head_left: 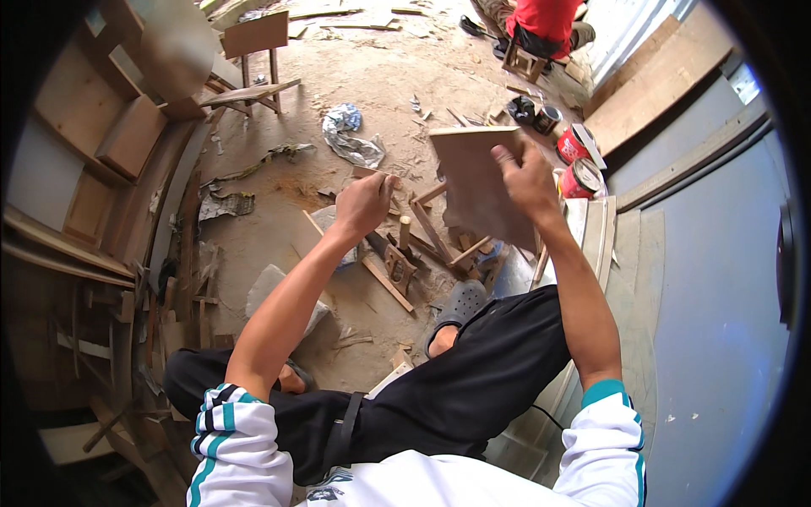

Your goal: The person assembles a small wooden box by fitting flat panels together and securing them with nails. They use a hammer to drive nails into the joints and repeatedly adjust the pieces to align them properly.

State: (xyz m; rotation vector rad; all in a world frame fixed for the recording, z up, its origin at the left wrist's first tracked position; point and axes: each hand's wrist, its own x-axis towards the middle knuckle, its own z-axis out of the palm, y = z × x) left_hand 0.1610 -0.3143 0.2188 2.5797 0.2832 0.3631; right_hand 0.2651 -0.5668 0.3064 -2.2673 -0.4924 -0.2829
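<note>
My right hand (pixel 530 184) grips a flat brown wooden board (pixel 477 182) by its right edge, thumb on the near face, held up over the floor. To the left and apart from the board, my left hand (pixel 363 206) is closed in a fist. A thin strip of wood shows by its knuckles, but whether the fist holds it or anything else I cannot make out. Below and between the hands lie a saw with a wooden handle (pixel 399 269) and a small wooden frame (pixel 432 221), partly hidden behind the board.
Red cans (pixel 579 177) stand at the right by a blue-grey panel (pixel 701 279). A wooden chair (pixel 253 68) is at the far left, with wooden cabinet pieces (pixel 127 144) along the left side. Crumpled plastic (pixel 351 139) and scraps litter the floor. A person in red (pixel 542 29) sits far off.
</note>
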